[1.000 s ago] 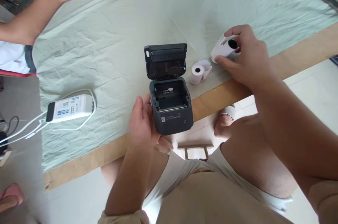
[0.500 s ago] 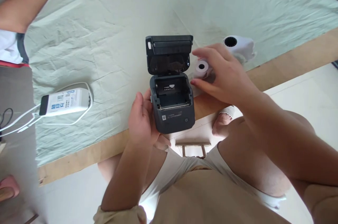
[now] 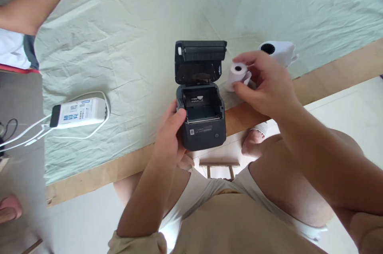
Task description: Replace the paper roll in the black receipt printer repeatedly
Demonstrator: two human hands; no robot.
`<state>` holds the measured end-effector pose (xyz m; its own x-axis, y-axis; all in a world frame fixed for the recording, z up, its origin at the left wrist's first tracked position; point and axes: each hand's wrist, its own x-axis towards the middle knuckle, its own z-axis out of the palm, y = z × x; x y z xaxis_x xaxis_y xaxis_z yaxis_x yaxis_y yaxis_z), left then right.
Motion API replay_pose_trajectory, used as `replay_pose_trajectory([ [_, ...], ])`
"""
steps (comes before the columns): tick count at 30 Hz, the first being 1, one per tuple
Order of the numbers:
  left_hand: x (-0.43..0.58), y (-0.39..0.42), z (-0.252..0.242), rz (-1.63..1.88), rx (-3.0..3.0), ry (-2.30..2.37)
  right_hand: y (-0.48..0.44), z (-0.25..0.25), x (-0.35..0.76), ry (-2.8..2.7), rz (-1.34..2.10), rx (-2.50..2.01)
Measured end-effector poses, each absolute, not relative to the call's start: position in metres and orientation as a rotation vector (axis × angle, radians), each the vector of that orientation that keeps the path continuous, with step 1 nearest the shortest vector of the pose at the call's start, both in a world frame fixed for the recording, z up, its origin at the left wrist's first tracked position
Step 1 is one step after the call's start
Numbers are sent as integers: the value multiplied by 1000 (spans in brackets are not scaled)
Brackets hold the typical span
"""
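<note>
A dark grey printer (image 3: pixel 203 136) with its lid (image 3: pixel 199 62) raised is held at the table's front edge. My left hand (image 3: pixel 173 130) grips its left side, the thumb on the upper edge of the body. Inside the open compartment a small label shows, and no roll lies there. Just right of the printer, a small white paper roll (image 3: pixel 235 79) stands upright with its dark core facing up. My right hand (image 3: pixel 263 82) pinches it between thumb and fingers; a loose paper end sticks out on its right.
A larger white roll-shaped object (image 3: pixel 279 51) lies behind my right hand. On the left sits a white power strip (image 3: pixel 80 113) with cables. Another person's arm (image 3: pixel 38 2) reaches over the green cloth (image 3: pixel 134 46) at upper left.
The fingers of my right hand have closed in on the small roll, and more of its side now shows. My left thumb has moved onto the printer's edge. The view has shifted slightly.
</note>
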<state>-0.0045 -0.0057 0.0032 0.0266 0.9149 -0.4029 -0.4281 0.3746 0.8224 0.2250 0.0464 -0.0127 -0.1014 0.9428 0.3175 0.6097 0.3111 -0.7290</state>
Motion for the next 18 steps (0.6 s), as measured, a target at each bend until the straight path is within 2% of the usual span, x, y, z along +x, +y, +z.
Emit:
replay_pose_trajectory([
  [4, -6, -9, 3, 1058, 542, 1129, 32, 7, 212, -1715, 467, -1205],
  [8, -4, -8, 0, 1130, 598, 1128, 19, 23, 184, -1979, 464, -1104],
  [12, -4, -8, -1, 1122, 603, 1108, 27, 16, 175, -2180, 382, -1245],
  [18, -6, -9, 2, 1090, 581, 1089, 27, 12, 182, -2093, 388, -1014],
])
